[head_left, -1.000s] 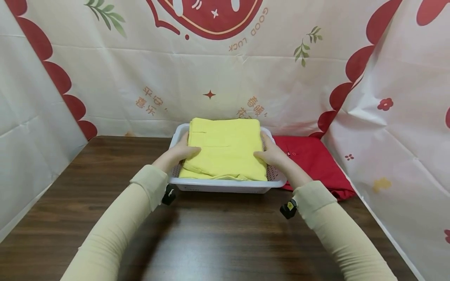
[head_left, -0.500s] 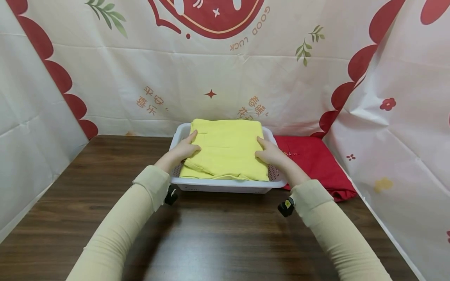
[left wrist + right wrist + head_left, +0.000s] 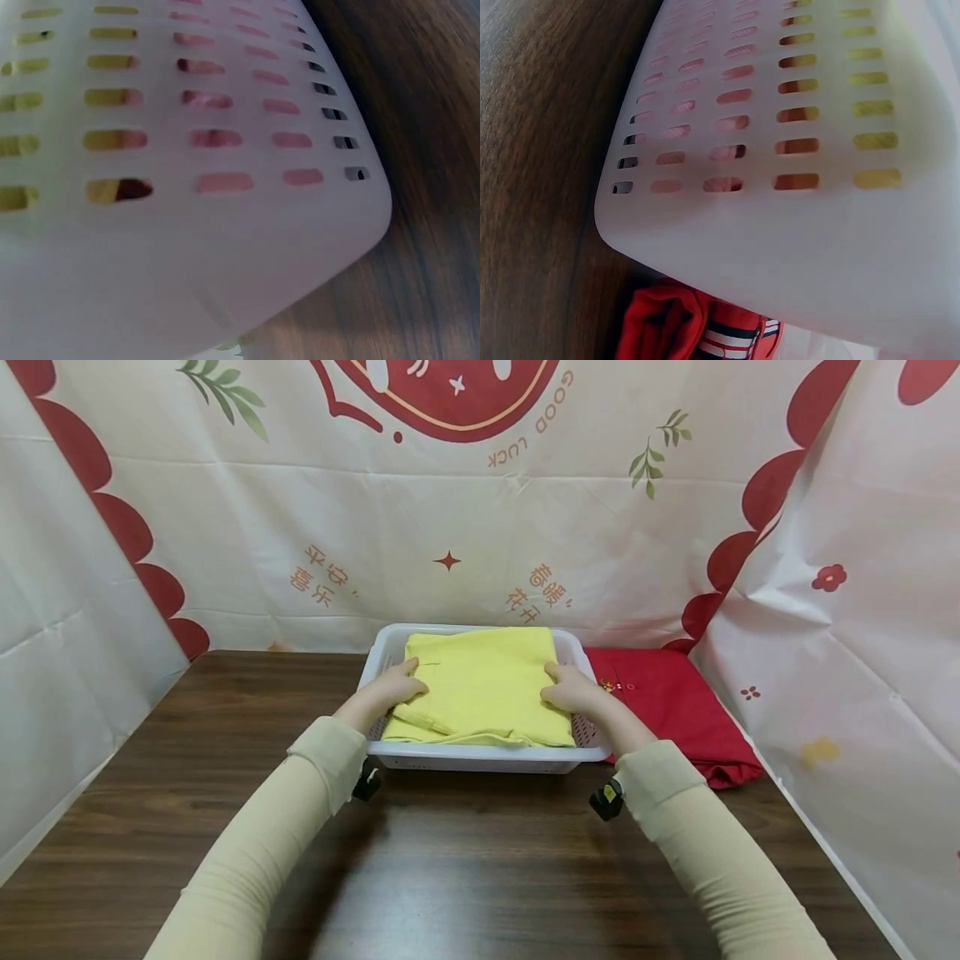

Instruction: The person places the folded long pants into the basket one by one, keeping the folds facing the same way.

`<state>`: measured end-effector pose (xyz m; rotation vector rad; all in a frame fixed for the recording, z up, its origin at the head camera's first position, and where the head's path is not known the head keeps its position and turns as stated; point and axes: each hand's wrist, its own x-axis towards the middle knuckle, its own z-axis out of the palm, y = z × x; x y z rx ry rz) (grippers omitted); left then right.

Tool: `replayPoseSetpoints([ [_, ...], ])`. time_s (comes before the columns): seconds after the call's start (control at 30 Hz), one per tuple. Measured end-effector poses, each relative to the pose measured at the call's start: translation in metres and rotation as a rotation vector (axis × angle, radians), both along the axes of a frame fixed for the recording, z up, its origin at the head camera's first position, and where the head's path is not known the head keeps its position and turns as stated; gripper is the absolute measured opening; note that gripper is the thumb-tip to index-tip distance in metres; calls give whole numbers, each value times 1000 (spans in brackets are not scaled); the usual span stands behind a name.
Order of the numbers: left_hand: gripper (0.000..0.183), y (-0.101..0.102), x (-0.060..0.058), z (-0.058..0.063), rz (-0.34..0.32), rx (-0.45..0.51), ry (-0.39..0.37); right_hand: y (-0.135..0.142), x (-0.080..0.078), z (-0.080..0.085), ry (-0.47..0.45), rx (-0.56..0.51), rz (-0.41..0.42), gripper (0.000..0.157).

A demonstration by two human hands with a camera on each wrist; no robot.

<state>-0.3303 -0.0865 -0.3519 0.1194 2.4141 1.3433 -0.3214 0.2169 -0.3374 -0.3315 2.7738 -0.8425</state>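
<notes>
A folded yellow garment (image 3: 480, 685) lies in a white plastic basket (image 3: 480, 751) at the back middle of the table in the head view. My left hand (image 3: 388, 687) rests on the garment's left edge, thumb and fingers extended. On the right edge, my right hand (image 3: 574, 690) touches it in the same way. Both wrist views face the slotted basket walls, and neither shows a hand. Through the slots in the left wrist view appear yellow cloth (image 3: 105, 97) and something pink (image 3: 225, 182) below it.
A red folded garment (image 3: 667, 710) lies right of the basket, close against it. In the right wrist view its striped trim (image 3: 727, 341) shows. A brown wooden table (image 3: 480, 860) lies underneath. A printed white cloth (image 3: 442, 510) hangs behind, with more at both sides.
Both hands have come up from the garment's sides onto its edges. The yellow garment's back edge has sunk lower into the basket, exposing the back rim. The basket stays put.
</notes>
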Motion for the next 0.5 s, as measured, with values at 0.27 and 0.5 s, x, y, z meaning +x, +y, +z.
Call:
replayPoseSetpoints([
  [0.27, 71, 2, 3, -5, -75, -115, 84, -5, 2, -15, -123, 163, 74, 72],
  [0.5, 72, 2, 5, -5, -165, -273, 150, -9, 2, -18, -143, 195, 71, 69],
])
